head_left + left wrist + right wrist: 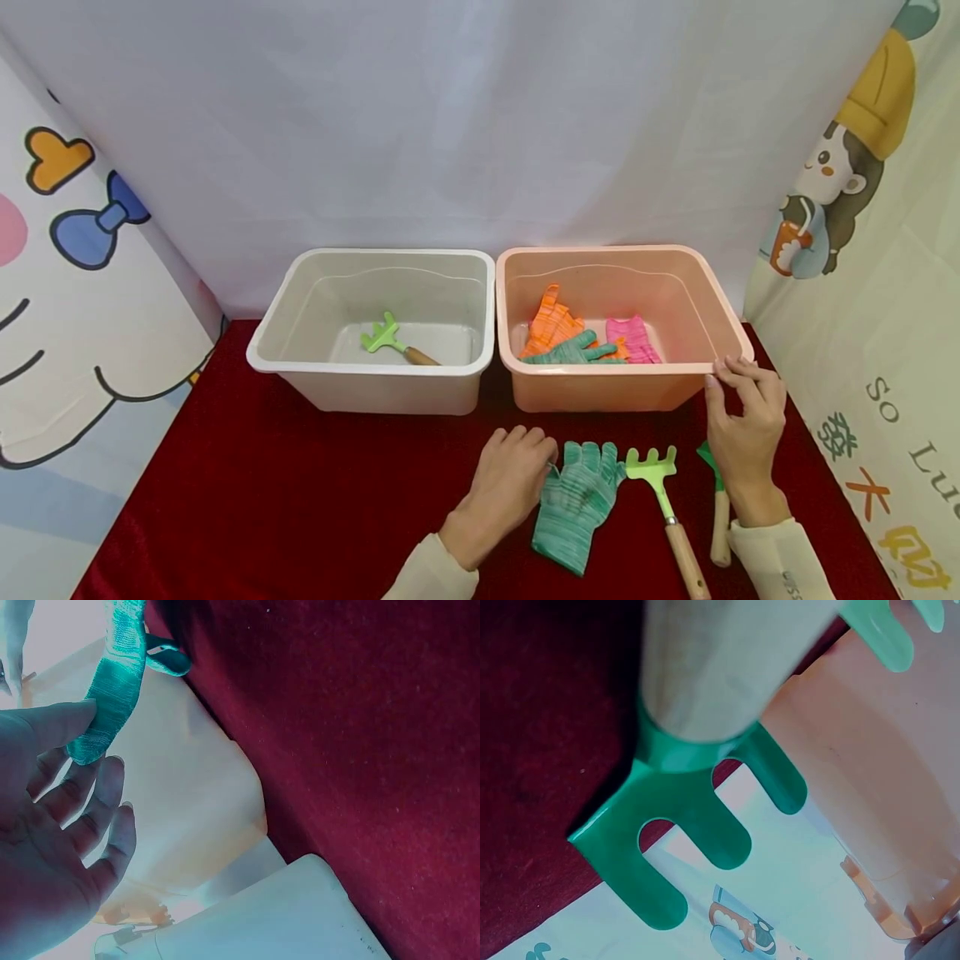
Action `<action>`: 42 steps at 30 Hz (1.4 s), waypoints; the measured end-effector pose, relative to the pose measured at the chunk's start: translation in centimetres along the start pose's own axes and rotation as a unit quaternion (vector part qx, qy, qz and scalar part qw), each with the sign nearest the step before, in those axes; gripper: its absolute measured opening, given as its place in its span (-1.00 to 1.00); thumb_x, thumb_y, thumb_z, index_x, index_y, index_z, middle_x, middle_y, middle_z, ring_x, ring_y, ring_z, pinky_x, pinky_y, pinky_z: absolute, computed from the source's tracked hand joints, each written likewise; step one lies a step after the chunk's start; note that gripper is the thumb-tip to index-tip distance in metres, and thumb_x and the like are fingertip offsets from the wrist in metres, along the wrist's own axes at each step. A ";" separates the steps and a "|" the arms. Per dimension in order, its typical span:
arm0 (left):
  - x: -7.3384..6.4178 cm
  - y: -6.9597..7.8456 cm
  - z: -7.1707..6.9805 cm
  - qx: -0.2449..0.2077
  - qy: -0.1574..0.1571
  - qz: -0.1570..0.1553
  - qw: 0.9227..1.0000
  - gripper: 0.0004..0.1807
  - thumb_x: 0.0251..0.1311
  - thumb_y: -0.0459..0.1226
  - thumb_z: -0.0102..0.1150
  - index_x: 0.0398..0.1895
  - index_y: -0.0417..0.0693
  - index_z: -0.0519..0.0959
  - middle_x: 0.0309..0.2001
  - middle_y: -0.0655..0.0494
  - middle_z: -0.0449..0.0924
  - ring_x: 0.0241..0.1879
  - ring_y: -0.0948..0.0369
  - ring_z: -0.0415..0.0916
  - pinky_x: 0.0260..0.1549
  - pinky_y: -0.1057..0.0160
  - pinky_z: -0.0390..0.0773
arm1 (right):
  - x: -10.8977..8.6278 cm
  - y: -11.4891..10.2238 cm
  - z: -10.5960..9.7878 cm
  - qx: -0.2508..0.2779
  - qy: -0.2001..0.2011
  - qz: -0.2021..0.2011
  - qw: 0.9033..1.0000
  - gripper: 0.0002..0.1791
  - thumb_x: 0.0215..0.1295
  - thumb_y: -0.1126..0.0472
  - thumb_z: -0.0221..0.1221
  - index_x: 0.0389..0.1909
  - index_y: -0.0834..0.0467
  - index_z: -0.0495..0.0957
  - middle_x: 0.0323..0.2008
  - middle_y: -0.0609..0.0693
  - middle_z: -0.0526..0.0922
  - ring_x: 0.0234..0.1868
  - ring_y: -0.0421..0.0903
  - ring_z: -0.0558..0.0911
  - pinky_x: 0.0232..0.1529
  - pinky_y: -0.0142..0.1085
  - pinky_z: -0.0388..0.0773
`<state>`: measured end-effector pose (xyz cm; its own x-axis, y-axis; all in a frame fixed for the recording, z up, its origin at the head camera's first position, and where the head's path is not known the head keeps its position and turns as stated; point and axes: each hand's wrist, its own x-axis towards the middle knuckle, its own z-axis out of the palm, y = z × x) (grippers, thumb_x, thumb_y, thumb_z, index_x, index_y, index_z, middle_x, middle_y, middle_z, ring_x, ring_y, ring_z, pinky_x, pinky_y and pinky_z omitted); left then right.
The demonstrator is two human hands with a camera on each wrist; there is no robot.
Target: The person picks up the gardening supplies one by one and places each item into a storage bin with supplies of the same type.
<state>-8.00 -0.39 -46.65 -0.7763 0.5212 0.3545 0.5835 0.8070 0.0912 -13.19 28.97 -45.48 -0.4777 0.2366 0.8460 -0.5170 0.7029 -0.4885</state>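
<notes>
My left hand [513, 471] is at the left side of a green striped work glove [577, 496] lying flat on the cloth. In the left wrist view its thumb and fingers pinch one end of that glove [112, 712]. My right hand [750, 417] holds the near right corner of the peach bin [600, 390], fingertips on the rim and thumb below. Inside this bin are an orange glove [551, 321], a green glove [573, 350] and a pink glove piece [633, 340]. Beneath my right hand lies a dark green pronged hand tool [682, 810], partly hidden in the head view.
A white bin [397, 392] adjoins the peach one on the left, with a light green hand rake [386, 335] inside. Another light green rake [678, 542] with a wooden handle lies right of the glove. Dark red cloth [300, 500] covers the table; a pale curtain [450, 125] hangs behind.
</notes>
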 end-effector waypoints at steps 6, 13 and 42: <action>-0.1 -0.5 -0.3 -0.007 -0.002 -0.007 1.000 -0.88 0.00 -0.21 0.36 -0.41 0.19 0.60 -0.43 0.30 0.49 -0.40 0.27 0.40 -0.49 0.41 0.20 | -0.1 -0.1 -0.1 -0.004 -0.006 0.005 1.000 -0.80 0.06 0.37 0.29 -0.25 0.33 0.65 -0.17 0.23 0.56 -0.01 0.16 0.45 0.10 -0.20 0.29; 0.0 -1.0 -0.7 -0.013 0.005 -0.013 1.000 -0.86 -0.02 -0.22 0.37 -0.39 0.18 0.61 -0.41 0.28 0.50 -0.39 0.26 0.40 -0.48 0.40 0.21 | 0.0 -0.2 -0.1 -0.008 -0.007 0.009 1.000 -0.80 0.06 0.37 0.29 -0.25 0.33 0.66 -0.17 0.23 0.56 -0.01 0.16 0.44 0.10 -0.21 0.29; 2.3 -1.2 -5.4 0.013 0.083 0.020 0.996 -0.92 0.06 -0.20 0.29 -0.38 0.12 0.58 -0.41 0.26 0.45 -0.37 0.24 0.39 -0.44 0.33 0.26 | 0.3 -0.2 0.1 -0.004 0.000 0.004 1.000 -0.80 0.06 0.36 0.29 -0.26 0.33 0.66 -0.18 0.22 0.57 0.00 0.15 0.47 0.10 -0.20 0.29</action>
<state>-9.24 -1.65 -40.93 -0.7011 0.5016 0.5069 0.6051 0.7945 0.0507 -13.27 28.85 -45.16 -0.4820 0.2414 0.8422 -0.5084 0.7058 -0.4933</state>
